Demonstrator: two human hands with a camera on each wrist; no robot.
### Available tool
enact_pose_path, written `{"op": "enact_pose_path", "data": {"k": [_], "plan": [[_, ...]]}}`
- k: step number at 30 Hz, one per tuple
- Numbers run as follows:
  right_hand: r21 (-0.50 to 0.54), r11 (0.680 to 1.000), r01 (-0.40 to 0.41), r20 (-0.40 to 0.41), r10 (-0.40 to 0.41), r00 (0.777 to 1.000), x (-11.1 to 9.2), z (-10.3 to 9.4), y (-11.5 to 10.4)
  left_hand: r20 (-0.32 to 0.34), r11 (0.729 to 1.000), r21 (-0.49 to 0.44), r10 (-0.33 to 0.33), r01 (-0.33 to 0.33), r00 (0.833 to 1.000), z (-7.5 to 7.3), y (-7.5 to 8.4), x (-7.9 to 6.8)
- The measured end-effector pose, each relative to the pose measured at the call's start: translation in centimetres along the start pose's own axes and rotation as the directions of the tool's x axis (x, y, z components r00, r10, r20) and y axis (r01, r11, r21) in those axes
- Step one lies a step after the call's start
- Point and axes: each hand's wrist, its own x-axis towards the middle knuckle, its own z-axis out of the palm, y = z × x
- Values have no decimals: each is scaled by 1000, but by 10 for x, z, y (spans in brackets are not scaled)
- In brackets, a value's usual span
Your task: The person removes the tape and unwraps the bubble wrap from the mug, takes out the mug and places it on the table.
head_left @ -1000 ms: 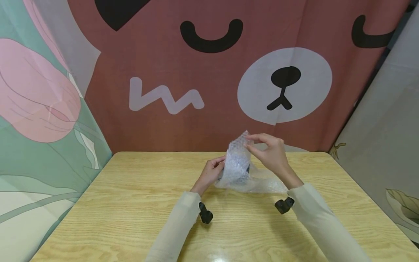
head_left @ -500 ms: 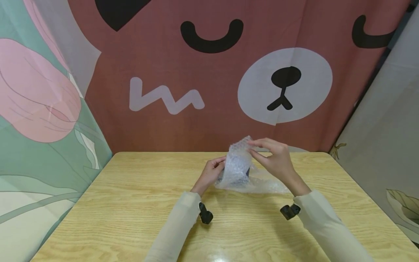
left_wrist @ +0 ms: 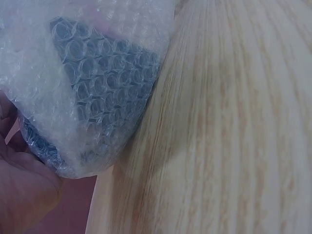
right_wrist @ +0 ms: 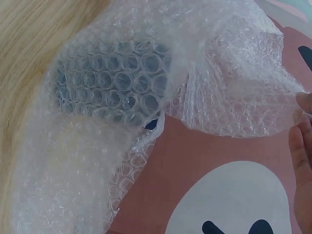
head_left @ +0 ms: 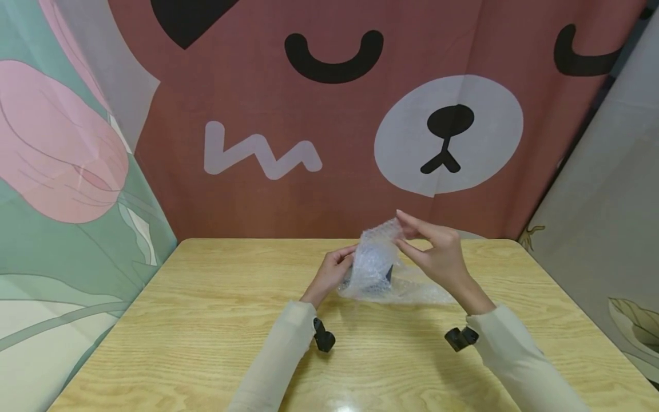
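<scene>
A dark blue, boxy object [right_wrist: 152,124] sits inside clear bubble wrap [head_left: 374,260] near the table's far edge. Most of it shows only through the bubbles, so its kind is unclear. My left hand [head_left: 331,276] grips the bundle from its left side, with thumb and fingers around it. In the left wrist view, part of that hand [left_wrist: 27,190] appears at the lower left. My right hand [head_left: 443,254] pinches the raised upper flap of the wrap between thumb and fingers. A long tail of wrap trails on the table to the right, under that hand.
The wood-grain table [head_left: 206,332] ends just behind the bundle. A curtain [head_left: 247,206] printed with a bear's face hangs beyond it. Small black cameras [head_left: 324,336] are worn on both wrists.
My right hand has shifted right and slightly down, drawing the flap of bubble wrap over to the right. A bit more of the dark object's right edge shows. My left hand has stayed put.
</scene>
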Motion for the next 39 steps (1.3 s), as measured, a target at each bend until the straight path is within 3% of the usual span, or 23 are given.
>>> {"op": "enact_pose_path", "data": {"k": [8, 14, 21, 31, 39], "plan": [[18, 999, -39, -27, 40, 999, -6, -2, -2, 5, 1000, 13, 16, -16, 1000, 1, 0, 0], [72, 996, -50, -37, 52, 998, -6, -7, -19, -6, 999, 38, 23, -22, 1000, 2, 0, 1], [110, 994, 4, 19, -6, 1000, 0, -16, -41, -13, 999, 26, 41, -41, 999, 2, 0, 1], [130, 986, 108, 41, -115, 993, -7, -18, -38, 4, 999, 17, 40, -41, 999, 1, 0, 0], [85, 984, 158, 38, -162, 986, -22, -23, -27, -1, 999, 15, 39, -39, 999, 2, 0, 0]]}}
